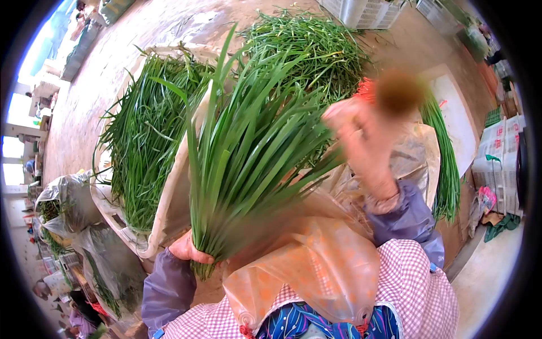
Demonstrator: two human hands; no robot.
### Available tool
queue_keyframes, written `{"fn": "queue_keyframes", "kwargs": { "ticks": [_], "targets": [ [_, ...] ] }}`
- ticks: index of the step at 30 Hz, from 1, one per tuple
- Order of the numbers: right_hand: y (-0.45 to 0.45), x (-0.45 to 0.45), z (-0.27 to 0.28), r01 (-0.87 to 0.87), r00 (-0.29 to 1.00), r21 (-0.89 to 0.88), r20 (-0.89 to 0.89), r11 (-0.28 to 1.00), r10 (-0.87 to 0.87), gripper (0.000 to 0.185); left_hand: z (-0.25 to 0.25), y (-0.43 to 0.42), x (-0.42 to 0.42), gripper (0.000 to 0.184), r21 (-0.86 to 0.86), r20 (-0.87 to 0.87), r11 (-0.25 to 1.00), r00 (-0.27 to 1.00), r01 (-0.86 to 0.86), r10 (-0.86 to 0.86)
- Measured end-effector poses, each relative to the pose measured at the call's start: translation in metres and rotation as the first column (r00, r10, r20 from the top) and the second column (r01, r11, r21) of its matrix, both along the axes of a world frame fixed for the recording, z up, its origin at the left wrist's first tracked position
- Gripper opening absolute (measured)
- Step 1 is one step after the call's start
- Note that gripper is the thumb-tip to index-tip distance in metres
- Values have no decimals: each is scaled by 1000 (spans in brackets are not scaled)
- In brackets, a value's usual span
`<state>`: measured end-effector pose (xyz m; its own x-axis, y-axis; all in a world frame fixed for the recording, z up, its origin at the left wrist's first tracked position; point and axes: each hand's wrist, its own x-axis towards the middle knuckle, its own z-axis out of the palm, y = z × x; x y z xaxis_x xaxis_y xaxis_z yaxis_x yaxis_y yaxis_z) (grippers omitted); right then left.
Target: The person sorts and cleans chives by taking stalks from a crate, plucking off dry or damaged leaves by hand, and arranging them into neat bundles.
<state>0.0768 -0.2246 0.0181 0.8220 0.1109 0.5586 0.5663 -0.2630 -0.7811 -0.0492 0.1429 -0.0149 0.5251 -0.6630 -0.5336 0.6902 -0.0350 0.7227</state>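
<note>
My left hand (192, 248) is closed around the lower end of a large bunch of chives (248, 164). The long flat green leaves fan upward and to the right across the middle of the view. My right hand (361, 141) is raised beside the leaf tips on the right. Its fingers look bent, but they are blurred, and a brown out-of-focus spot lies just beyond them. Whether it grips anything cannot be made out. Close behind it is a clump of red ties (366, 89). A translucent orange plastic apron (310, 260) covers my lap.
To the left, a white-rimmed crate (161, 226) holds many loose chives. A heap of green stalks (305, 51) lies on the floor ahead. On the right, more chives (446, 164) lie by a white board (456, 116). White plastic baskets (499, 164) stand at far right, plastic bags (110, 254) at left.
</note>
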Motion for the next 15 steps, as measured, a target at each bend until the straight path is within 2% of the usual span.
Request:
{"fn": "queue_keyframes", "kwargs": {
  "ticks": [1, 2, 4, 5, 6, 7, 8, 9, 10, 11, 12, 13, 14, 15],
  "targets": [
    [14, -5, 0, -67, 981, -108, 177, 992, 86, 11, -1, 2, 0, 41, 3, -1, 1000, 1000, 1, -1],
    [30, -11, 2, -170, 947, -241, 230, 956, 227, 21, -2, 4, 0, 44, 48, 42, 999, 999, 26, -28],
    [53, -18, 1, -256, 893, -368, 264, 894, 365, 30, 4, 4, 2, 46, 98, 83, 994, 995, 49, -58],
    [62, -19, -7, -152, 922, -579, 210, 801, 326, 39, 15, 1, 7, 52, 199, 148, 979, 986, 51, -82],
    [62, -12, -14, -182, 958, -721, 24, 668, 287, 52, 26, -2, 14, 57, 295, 211, 954, 971, 45, -111],
    [63, -5, -21, -230, 966, -842, -138, 487, 218, 65, 36, -3, 22, 57, 294, 217, 955, 970, 42, -110],
    [60, 8, -38, -204, 978, -838, -155, 506, 136, 60, 48, -4, 32, 60, 457, 416, 889, 881, 11, -224],
    [54, 22, -50, -172, 984, -834, -170, 524, 52, 55, 62, -5, 42, 64, 596, 566, 800, 740, -64, -363],
    [44, 35, -48, -163, 986, -835, -162, 525, 49, 55, 83, -11, 53, 65, 770, 522, 631, 662, -95, -537],
    [29, 47, -44, -101, 989, -803, -147, 587, -31, 45, 104, -19, 62, 66, 892, 428, 428, 584, -148, -690],
    [11, 57, -40, -36, 984, -768, -139, 640, -112, 36, 115, -27, 67, 64, 909, 416, 358, 538, -216, -733],
    [-9, 66, -36, 31, 971, -729, -140, 684, -192, 28, 120, -33, 68, 67, 864, 495, 375, 431, -336, -755],
    [-30, 71, -32, 99, 951, -688, -147, 719, -271, 22, 118, -38, 68, 67, 892, 411, 262, 420, -368, -809],
    [-51, 74, -27, 217, 936, -716, -39, 663, -349, 19, 115, -40, 67, 67, 904, 322, 147, 413, -402, -852]
  ]
}}
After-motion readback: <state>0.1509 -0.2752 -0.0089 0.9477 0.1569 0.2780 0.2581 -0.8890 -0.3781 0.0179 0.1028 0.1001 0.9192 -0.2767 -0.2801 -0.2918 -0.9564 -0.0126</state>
